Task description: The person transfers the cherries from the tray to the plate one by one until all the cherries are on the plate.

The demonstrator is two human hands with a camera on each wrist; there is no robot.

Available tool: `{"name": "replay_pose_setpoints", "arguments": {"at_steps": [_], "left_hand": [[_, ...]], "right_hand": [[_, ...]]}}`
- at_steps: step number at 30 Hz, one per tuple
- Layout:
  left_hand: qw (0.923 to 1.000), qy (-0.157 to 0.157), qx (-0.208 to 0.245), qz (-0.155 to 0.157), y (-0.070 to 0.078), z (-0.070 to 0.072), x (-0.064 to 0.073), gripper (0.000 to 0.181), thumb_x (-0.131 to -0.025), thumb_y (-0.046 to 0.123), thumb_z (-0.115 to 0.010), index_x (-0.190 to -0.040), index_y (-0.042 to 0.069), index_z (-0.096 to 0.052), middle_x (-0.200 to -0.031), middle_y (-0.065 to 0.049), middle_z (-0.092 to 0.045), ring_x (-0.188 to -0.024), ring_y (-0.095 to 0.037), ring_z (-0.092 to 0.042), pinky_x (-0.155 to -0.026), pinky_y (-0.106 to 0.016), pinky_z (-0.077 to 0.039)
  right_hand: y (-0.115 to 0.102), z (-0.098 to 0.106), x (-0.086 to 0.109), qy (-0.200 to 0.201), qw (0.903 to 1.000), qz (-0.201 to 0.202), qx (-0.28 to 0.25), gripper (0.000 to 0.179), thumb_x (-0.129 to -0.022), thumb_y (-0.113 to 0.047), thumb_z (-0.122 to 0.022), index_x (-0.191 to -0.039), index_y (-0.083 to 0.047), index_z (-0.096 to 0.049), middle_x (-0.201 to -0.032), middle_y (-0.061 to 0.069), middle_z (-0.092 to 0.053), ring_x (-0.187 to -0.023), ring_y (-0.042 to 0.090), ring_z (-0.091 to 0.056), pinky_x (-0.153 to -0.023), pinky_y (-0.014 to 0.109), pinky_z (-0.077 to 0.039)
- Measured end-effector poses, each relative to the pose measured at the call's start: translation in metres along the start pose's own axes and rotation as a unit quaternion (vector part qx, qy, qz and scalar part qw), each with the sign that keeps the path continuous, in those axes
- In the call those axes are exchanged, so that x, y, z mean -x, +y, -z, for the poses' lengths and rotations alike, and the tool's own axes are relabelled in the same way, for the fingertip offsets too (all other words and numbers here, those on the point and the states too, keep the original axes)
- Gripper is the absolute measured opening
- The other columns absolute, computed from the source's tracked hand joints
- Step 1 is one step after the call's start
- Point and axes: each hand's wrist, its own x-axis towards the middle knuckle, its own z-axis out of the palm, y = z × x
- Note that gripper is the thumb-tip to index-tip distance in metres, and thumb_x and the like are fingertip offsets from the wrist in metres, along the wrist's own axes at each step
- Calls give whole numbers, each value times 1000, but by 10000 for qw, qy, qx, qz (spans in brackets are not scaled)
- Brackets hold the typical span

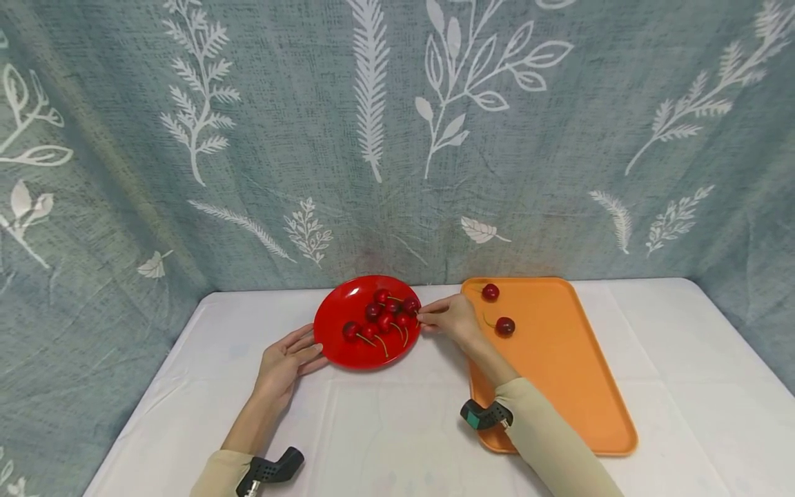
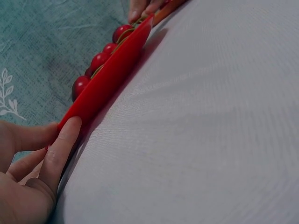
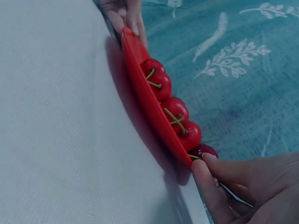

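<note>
A round red plate (image 1: 335,310) bears several dark red cherries (image 1: 386,322) with green stems. My left hand (image 1: 282,362) grips its left rim, thumb over the edge and fingers low along the side. At the opposite rim, my right hand (image 1: 452,319) has thumb and forefinger pinched together at the stem of the rightmost cherry (image 1: 410,305). In the right wrist view those fingertips (image 3: 201,169) sit right at the plate's edge, partly covering that cherry (image 3: 205,150).
An orange tray (image 1: 553,386) lies to the right beneath my right forearm. On it are two more stemmed cherries, one near the far edge (image 1: 490,293) and one below it (image 1: 505,326). A white cloth (image 1: 385,428) covers the table; a patterned curtain (image 1: 298,138) hangs behind.
</note>
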Motion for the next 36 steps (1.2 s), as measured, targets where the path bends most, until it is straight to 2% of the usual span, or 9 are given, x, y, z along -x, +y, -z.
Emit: {"name": "replay_pose_setpoints", "arguments": {"at_steps": [9,14,19,24,29,36], "left_hand": [[10000,-24,40,-53,0,2,-1,57,-97,1,-56,-150,1,-35,-144,-25,-46,-96,-14,-70,-81,-28,-58],[9999,-56,80,-79,1,1,-1,56,-97,2,-57,-149,1,-36,-143,-25,-47,-96,-14,-71,-81,-28,-58],[9999,-46,104,-34,1,1,-1,57,-97,1,-57,-150,1,-35,-144,-25,-46,-95,-14,-71,-81,-28,-58],[9999,-74,114,-67,0,1,-1,57,-97,1,-56,-150,1,-35,-144,-25,-46,-95,-14,-71,-81,-28,-58],[9999,-71,88,-90,0,1,-1,56,-97,0,-56,-149,0,-36,-144,-26,-46,-95,-15,-71,-81,-28,-58],[9999,-27,103,-51,-1,1,-1,56,-97,1,-57,-149,1,-36,-143,-25,-47,-94,-14,-71,-81,-28,-58]], "right_hand": [[0,0,3,-17,9999,137,22,14,-84,2,-74,-94,10,-74,-84,20,-73,-64,17,-71,-64,27,-61],[-2,8,3,-65,9995,263,144,16,-85,-1,-73,-97,10,-74,-83,19,-73,-68,18,-72,-67,26,-60],[-8,27,2,-222,9991,271,255,19,-88,-2,-70,-102,10,-72,-94,20,-73,-74,17,-72,-72,28,-60],[-13,54,0,-447,9968,519,411,21,-89,3,-67,-106,14,-69,-105,25,-69,-83,21,-72,-78,36,-60],[-12,77,-5,-540,9959,548,468,24,-89,7,-66,-110,18,-65,-113,30,-65,-84,22,-72,-82,41,-59],[1,103,-17,-468,9939,450,896,23,-88,6,-67,-108,18,-66,-109,31,-66,-81,19,-72,-73,29,-61]]}}
